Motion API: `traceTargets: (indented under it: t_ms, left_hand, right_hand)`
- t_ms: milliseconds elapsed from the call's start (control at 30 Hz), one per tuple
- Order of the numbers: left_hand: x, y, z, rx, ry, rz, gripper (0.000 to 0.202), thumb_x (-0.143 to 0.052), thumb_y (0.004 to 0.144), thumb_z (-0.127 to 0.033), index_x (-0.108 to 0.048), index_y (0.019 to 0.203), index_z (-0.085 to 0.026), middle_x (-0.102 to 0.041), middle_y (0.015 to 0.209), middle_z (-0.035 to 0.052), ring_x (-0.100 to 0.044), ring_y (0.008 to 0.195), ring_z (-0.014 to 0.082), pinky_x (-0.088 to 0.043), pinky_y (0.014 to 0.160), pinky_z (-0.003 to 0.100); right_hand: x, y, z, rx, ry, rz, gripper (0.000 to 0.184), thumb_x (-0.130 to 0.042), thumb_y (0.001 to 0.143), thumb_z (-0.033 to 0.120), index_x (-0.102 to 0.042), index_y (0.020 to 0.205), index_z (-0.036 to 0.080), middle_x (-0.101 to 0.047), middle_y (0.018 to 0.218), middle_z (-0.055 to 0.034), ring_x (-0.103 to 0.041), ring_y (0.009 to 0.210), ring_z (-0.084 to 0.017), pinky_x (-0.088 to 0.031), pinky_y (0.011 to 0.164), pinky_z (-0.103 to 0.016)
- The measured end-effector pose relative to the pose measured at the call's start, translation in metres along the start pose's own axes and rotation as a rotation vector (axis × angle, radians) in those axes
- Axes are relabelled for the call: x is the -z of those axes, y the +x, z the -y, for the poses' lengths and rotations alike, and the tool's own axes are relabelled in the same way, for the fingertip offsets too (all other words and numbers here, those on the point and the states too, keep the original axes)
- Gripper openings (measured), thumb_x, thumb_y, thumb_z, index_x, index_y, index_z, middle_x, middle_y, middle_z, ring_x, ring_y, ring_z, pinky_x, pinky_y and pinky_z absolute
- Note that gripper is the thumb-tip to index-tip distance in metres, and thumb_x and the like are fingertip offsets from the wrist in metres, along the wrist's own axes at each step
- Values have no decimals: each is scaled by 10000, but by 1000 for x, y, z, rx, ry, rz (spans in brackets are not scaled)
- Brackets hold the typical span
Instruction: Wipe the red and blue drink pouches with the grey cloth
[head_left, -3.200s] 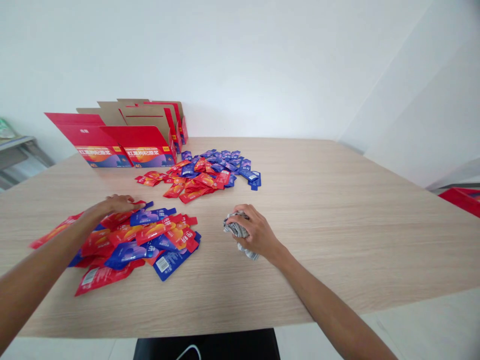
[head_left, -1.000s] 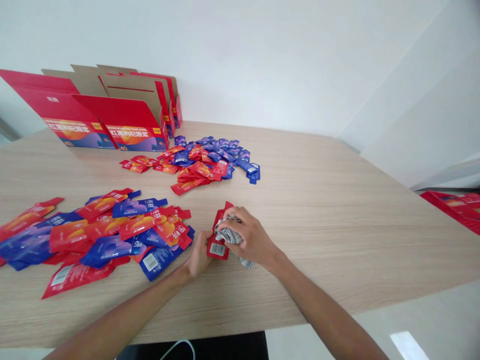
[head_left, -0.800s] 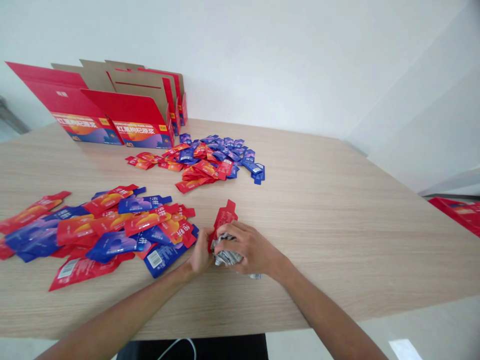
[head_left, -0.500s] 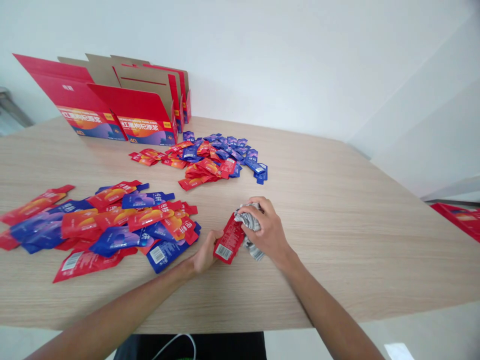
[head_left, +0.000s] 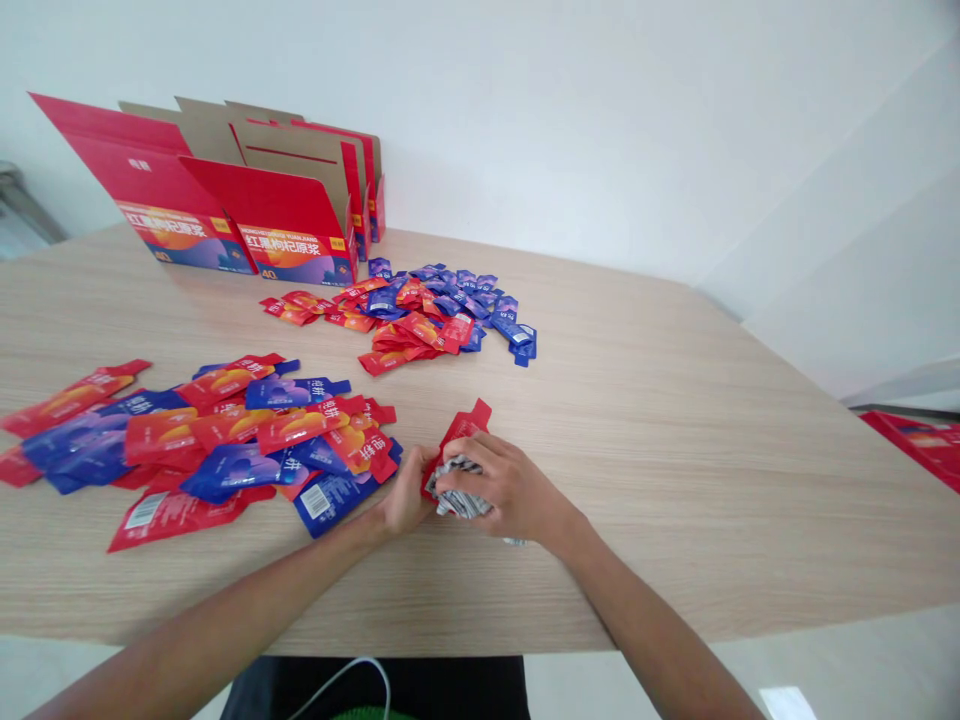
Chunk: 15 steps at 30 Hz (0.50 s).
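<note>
My left hand [head_left: 409, 492] grips the lower left edge of a red pouch [head_left: 465, 424], whose narrow spout end points away from me. Bunched in my right hand [head_left: 517, 490] is a grey-and-white striped cloth [head_left: 461, 487], pressed onto the lower part of that pouch. The cloth and fingers hide most of the pouch's printed face. Just left of my left hand lies a heap of red and blue pouches [head_left: 225, 430], overlapping on the table. Farther back is a second pile of red and blue pouches [head_left: 420, 315].
Red cardboard boxes [head_left: 300, 255] with raised flaps stand at the back left against the wall [head_left: 600, 130]. The wooden table [head_left: 675, 450] stretches to the right. A red printed item [head_left: 919, 445] shows at the right edge. A white cable [head_left: 375, 668] hangs below the table's front edge.
My right hand and the cloth have moved left and down the pouch, from its upper end to its lower part. The spout end now shows, and the barcode is covered.
</note>
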<state>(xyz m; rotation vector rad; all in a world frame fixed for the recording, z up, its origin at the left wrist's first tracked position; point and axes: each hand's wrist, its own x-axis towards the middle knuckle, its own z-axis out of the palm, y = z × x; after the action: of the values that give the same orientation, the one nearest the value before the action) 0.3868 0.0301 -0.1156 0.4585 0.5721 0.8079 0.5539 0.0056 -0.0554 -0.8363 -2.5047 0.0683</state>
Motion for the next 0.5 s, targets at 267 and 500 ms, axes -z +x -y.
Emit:
traceTargets:
  t_ms: [267,500]
  left_hand:
    - [5,-2,-2,0,134,144,399,-538,840,-430,-741,882,-90,-749,843,145,-639,695,226,-500,696,327]
    - [9,1,-1,-50,108,126,355,-545,845,-423,-707,809,-109,-701,724,108,-629,672,224,-496,685,319]
  right_hand:
    - [9,-4,-14,-372,-101,-274,261,-707,809,85,-703,1034,217,-609,1152,-106,-595,1031,-279,-547,889,-423]
    - [13,-5,-15,-261,-73,-153,254,-730,811,132,-696,1038,243,-619,1159,-86,-594,1008,-251,-553,892,-403]
